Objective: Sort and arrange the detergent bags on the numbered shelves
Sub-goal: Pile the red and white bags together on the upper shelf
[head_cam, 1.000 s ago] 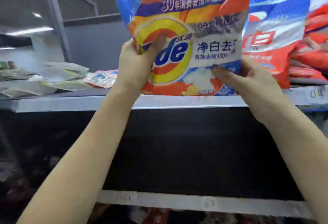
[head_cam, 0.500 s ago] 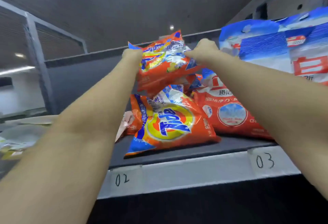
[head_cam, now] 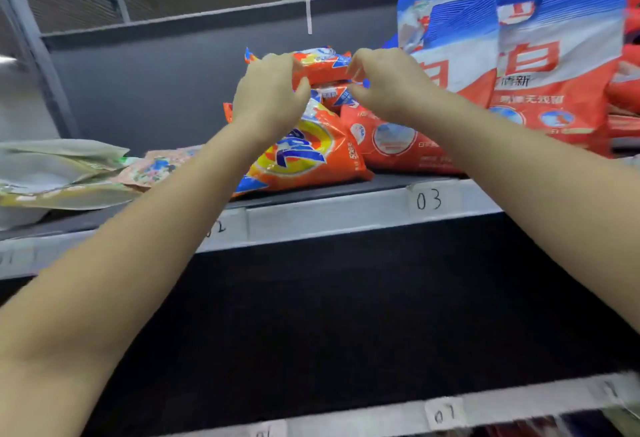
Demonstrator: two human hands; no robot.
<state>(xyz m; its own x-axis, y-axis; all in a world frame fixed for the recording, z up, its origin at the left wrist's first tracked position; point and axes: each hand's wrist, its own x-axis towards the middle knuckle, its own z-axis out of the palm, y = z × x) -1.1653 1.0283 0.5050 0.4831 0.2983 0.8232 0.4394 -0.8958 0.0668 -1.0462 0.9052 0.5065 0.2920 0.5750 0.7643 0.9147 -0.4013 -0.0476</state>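
An orange Tide detergent bag (head_cam: 320, 64) lies flat on top of a small stack on the upper shelf (head_cam: 329, 218), in the section between labels 02 and 03. My left hand (head_cam: 268, 97) grips its left end, thumb under the edge. My right hand (head_cam: 384, 79) pinches its right end. Beneath it another orange Tide bag (head_cam: 308, 156) leans forward toward the shelf edge, with a third partly hidden between them.
Tall red, white and blue detergent bags (head_cam: 519, 65) stand at the right, one red bag (head_cam: 398, 142) lying in front. Pale green and pink bags (head_cam: 69, 173) lie at the left. A lower shelf rail (head_cam: 450, 414) carries more number labels.
The Tide bag, held upright in front of the shelf a second ago, now lies flat on the stack. Both hands went up and back with it and still hold its ends.
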